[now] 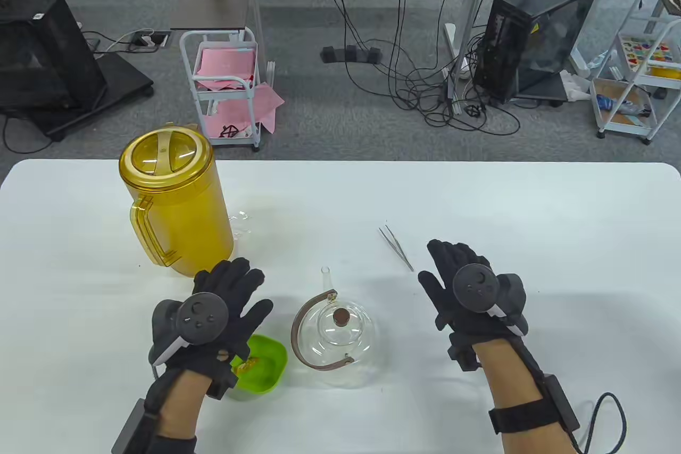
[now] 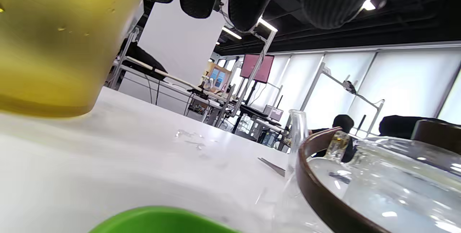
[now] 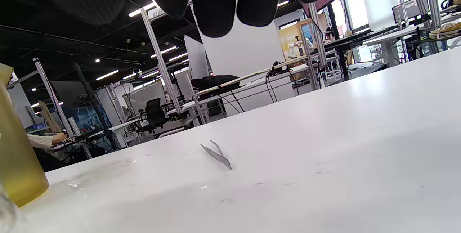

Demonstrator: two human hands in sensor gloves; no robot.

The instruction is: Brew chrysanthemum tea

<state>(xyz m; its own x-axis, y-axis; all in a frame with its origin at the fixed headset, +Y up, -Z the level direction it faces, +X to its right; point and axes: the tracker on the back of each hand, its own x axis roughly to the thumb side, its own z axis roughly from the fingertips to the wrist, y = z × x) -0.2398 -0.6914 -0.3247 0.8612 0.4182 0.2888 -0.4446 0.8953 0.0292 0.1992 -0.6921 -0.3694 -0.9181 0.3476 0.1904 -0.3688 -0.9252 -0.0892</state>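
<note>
Black knit sensor gloves on both hands, round dark-grey trackers, black wrist straps, cable

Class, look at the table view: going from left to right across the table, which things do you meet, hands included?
yellow pitcher → left hand → green bowl → glass teapot → tweezers → right hand
</note>
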